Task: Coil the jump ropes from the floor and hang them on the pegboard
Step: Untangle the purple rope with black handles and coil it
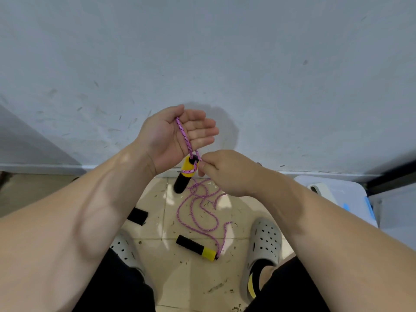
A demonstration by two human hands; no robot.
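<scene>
Pinch grip: your right hand held rope at top of hanging handle; left hand, fingers relaxed, carried rope draped over palm. Remainder lay tangled on floor beside second handle. Risk: tangle could knot if you pulled slack through fast.

Your left hand is raised palm up with the fingers relaxed, and the pink jump rope runs down across the palm from beside the thumb. Its upper handle, yellow above black, hangs just below that wrist, with a turn of rope crossing the yellow part. Your right hand pinches the rope just beside that handle. The rest of the rope lies in loose loops on the tiled floor between your grey clogs, ending at the second handle, which lies flat.
</scene>
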